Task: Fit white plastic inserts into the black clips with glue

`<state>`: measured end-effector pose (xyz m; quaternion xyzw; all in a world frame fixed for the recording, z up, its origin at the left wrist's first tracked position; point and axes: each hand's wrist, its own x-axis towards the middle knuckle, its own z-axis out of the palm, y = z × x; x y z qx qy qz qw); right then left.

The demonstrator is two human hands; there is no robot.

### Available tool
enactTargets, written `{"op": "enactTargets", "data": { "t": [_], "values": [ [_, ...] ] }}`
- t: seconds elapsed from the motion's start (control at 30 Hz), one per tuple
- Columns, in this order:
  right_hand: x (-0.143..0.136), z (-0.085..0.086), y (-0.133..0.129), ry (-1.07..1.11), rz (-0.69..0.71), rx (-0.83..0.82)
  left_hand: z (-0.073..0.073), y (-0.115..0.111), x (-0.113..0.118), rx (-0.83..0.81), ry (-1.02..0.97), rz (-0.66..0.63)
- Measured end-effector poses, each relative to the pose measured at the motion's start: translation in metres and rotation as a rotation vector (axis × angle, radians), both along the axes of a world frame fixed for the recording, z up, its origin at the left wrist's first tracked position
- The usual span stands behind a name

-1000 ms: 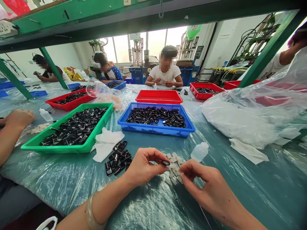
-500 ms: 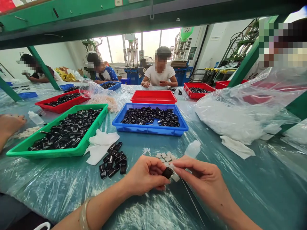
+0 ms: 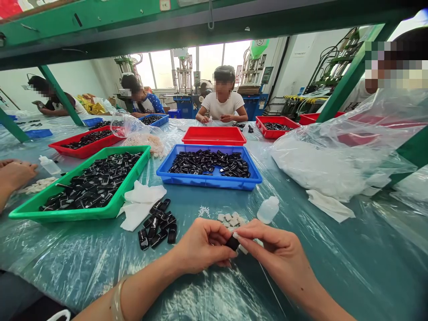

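My left hand (image 3: 207,245) is closed on a small black plastic piece (image 3: 232,242), gripped between thumb and fingers. My right hand (image 3: 274,249) meets it there, thumb and forefinger pinching a small white piece (image 3: 236,235) against its upper edge. A thin metal rod (image 3: 272,287) runs from beneath the right hand toward the front; whether it is held or lying on the table cannot be made out. Just behind the fingers lie several white foam-like blocks (image 3: 230,219), partly hidden, and a scatter of tiny white bits (image 3: 203,211). Left of my left hand is a loose pile of black pieces (image 3: 158,225).
A green tray (image 3: 100,214) and a blue tray (image 3: 207,180), both holding black pieces, stand beyond. Nearby are a white bottle (image 3: 268,209), a white cloth (image 3: 142,200) and a plastic bag (image 3: 321,165). A co-worker's hand (image 3: 16,174) is at left. A green beam (image 3: 200,31) crosses overhead.
My right fingers have moved slightly left and down, closer over the black piece, which has turned a little. More of the white bottle shows. The left hand has barely moved.
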<state>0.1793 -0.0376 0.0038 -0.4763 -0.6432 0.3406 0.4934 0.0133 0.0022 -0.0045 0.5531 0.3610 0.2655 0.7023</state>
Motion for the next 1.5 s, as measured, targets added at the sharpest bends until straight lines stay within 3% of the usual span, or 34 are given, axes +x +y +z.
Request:
{"op": "enactTargets", "data": {
  "t": [0.2, 0.37, 0.73, 1.23, 1.5],
  "values": [
    [0.001, 0.001, 0.003, 0.210, -0.187, -0.131, 0.000, 0.001, -0.001, -0.003, -0.009, 0.023],
    [0.003, 0.002, 0.006, 0.253, -0.127, -0.213, -0.001, 0.001, -0.002, 0.027, -0.001, 0.004],
    [0.003, 0.008, 0.002, 0.096, -0.098, -0.055, 0.001, 0.000, -0.003, 0.026, -0.010, -0.013],
    [-0.006, 0.000, -0.007, -0.050, -0.097, 0.119, 0.000, 0.001, 0.001, 0.023, -0.019, 0.025],
    [-0.006, -0.001, -0.007, -0.182, -0.112, 0.320, -0.002, 0.000, 0.002, -0.007, -0.051, 0.052]
  ]
}}
